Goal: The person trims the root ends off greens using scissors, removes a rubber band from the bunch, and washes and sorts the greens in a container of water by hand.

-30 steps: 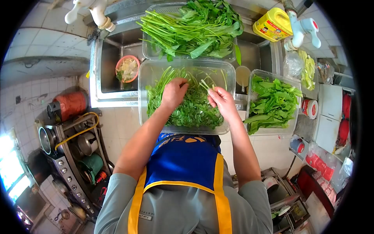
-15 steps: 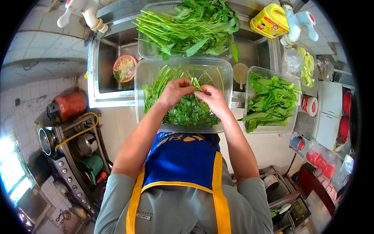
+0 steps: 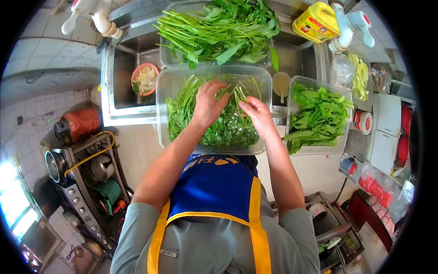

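Risks first, left to right. Tub (image 3: 160, 109) sits at the front edge of the sink (image 3: 125, 68); can't see what carries it. Leaning on its near side might tip it. Herbs (image 3: 230, 132) lie loose inside; a fast tug on tangled stalks could drag others along or snap them. Stems (image 3: 239, 94) in the right hand (image 3: 257, 112) are held by fingertips only, so a slack pinch may drop some. Box of greens (image 3: 346, 116) is just beside the right forearm; an elbow swing could knock leaves off its left wall.

Pose: left hand (image 3: 210, 102) over mid-tub, back up, fingers curled rightward, blurred; green by the fingertips, can't tell if gripped. Right hand slightly lower, thumb and fingertips pinching the stems, cut ends pointing away from the body. Hands apart, forearms angled inward.
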Demonstrator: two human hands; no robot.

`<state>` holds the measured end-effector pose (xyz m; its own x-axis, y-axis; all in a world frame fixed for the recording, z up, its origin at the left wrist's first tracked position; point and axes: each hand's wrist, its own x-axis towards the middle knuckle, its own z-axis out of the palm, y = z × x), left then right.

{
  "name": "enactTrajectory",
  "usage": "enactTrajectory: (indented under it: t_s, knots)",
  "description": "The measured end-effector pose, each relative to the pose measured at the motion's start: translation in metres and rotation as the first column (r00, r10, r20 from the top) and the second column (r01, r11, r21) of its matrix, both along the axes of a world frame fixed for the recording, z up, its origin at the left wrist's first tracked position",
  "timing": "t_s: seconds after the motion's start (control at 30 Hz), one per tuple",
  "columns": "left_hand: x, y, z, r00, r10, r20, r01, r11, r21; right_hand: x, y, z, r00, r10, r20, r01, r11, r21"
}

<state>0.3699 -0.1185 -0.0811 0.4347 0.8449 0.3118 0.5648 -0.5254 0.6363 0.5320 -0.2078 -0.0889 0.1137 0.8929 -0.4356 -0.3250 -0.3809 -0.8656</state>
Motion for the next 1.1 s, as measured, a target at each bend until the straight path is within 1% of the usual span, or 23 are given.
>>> enactTrajectory:
  t_s: [0.03, 0.07, 0.1, 0.17, 0.2, 0.27, 0.3, 0.37, 0.4, 0.47, 0.5, 0.53, 0.57, 0.6, 0.63, 0.67, 0.7, 0.77, 0.8, 0.9, 0.93, 1.0, 1.1]
  knots:
    - [0.002, -0.001, 0.003, 0.994, -0.001, 0.106, 0.034, 0.951, -0.309, -0.001, 0.001, 0.001, 1.000, -0.021, 0.005, 0.021, 0.999, 0.031]
    - [0.002, -0.005, 0.006, 0.979, 0.031, 0.202, 0.095, 0.805, -0.585, -0.004, 0.000, 0.003, 0.999, -0.047, -0.005, 0.047, 0.999, 0.008]
    - [0.003, -0.006, 0.011, 0.955, 0.094, 0.281, 0.175, 0.584, -0.793, -0.003, -0.001, 0.000, 0.999, -0.012, 0.045, 0.011, 1.000, 0.028]
    - [-0.001, -0.002, 0.012, 0.976, 0.032, 0.217, 0.165, 0.545, -0.822, -0.001, -0.002, -0.010, 0.988, 0.056, 0.144, -0.066, 0.996, 0.066]
    - [-0.002, 0.000, 0.017, 0.982, -0.003, 0.187, 0.161, 0.523, -0.837, -0.002, -0.002, -0.009, 0.986, 0.060, 0.158, -0.070, 0.996, 0.059]
    - [-0.003, 0.001, 0.028, 0.994, -0.058, 0.096, 0.111, 0.595, -0.796, 0.000, -0.003, -0.005, 0.979, 0.071, 0.190, -0.080, 0.996, 0.040]
    - [-0.004, 0.002, 0.033, 0.996, -0.081, 0.049, 0.089, 0.631, -0.770, 0.001, -0.003, -0.002, 0.982, 0.077, 0.173, -0.085, 0.996, 0.040]
    - [-0.011, 0.003, 0.013, 0.984, -0.177, 0.000, 0.147, 0.816, -0.559, 0.003, -0.004, 0.003, 0.987, 0.091, 0.136, -0.098, 0.994, 0.043]
    - [-0.013, 0.005, 0.007, 0.976, -0.215, -0.035, 0.179, 0.882, -0.435, 0.003, -0.004, 0.004, 0.985, 0.102, 0.140, -0.107, 0.994, 0.031]
    - [-0.014, 0.005, -0.005, 0.968, -0.235, -0.088, 0.197, 0.930, -0.311, 0.002, -0.005, 0.005, 0.981, 0.122, 0.149, -0.124, 0.992, 0.005]
    - [-0.013, 0.005, -0.004, 0.963, -0.242, -0.114, 0.209, 0.946, -0.248, 0.002, -0.006, 0.008, 0.989, 0.102, 0.110, -0.103, 0.995, 0.008]
    - [-0.013, 0.004, -0.002, 0.976, -0.179, -0.120, 0.120, 0.913, -0.389, 0.002, -0.007, 0.011, 0.994, 0.082, 0.072, -0.083, 0.997, 0.009]
    - [-0.014, 0.003, -0.001, 0.984, -0.116, -0.135, 0.030, 0.854, -0.519, 0.002, -0.006, 0.012, 0.997, 0.063, 0.035, -0.064, 0.998, 0.010]
    - [-0.013, 0.002, 0.000, 0.986, -0.056, -0.158, -0.057, 0.770, -0.635, 0.003, -0.005, 0.012, 0.998, 0.046, 0.033, -0.047, 0.999, 0.011]
    - [-0.014, 0.002, -0.004, 1.000, 0.007, 0.013, 0.005, 0.663, -0.748, 0.003, -0.004, 0.011, 0.999, 0.027, 0.030, -0.027, 1.000, 0.007]
    - [-0.016, 0.002, -0.012, 0.981, 0.093, 0.170, 0.093, 0.547, -0.832, 0.002, -0.004, 0.011, 1.000, 0.005, 0.026, -0.005, 1.000, 0.004]
    - [-0.016, 0.003, -0.010, 0.930, 0.200, 0.307, 0.199, 0.430, -0.881, 0.001, -0.004, 0.010, 0.998, 0.003, 0.065, -0.003, 1.000, -0.008]
    - [-0.014, 0.002, -0.007, 0.916, 0.173, 0.363, 0.279, 0.378, -0.883, -0.002, -0.001, 0.003, 0.990, 0.004, 0.143, -0.001, 1.000, -0.027]
    - [-0.014, 0.002, -0.003, 0.906, 0.162, 0.390, 0.317, 0.350, -0.882, -0.004, 0.002, 0.000, 0.990, 0.020, 0.138, -0.015, 0.999, -0.036]
    - [-0.013, 0.002, -0.001, 0.926, 0.101, 0.365, 0.298, 0.400, -0.866, -0.011, 0.003, 0.003, 1.000, 0.023, 0.017, -0.022, 0.999, -0.048]
    - [-0.014, 0.003, -0.001, 0.934, 0.089, 0.347, 0.281, 0.418, -0.864, -0.009, 0.002, -0.004, 0.997, 0.073, 0.028, -0.073, 0.997, 0.015]
    - [-0.019, 0.007, 0.003, 0.949, 0.068, 0.309, 0.247, 0.454, -0.856, -0.006, 0.001, -0.007, 0.992, 0.106, 0.066, -0.105, 0.994, -0.018]
    - [-0.026, 0.012, 0.014, 0.966, -0.112, 0.231, 0.255, 0.518, -0.816, -0.006, 0.001, -0.003, 0.986, 0.147, 0.081, -0.142, 0.988, -0.062]
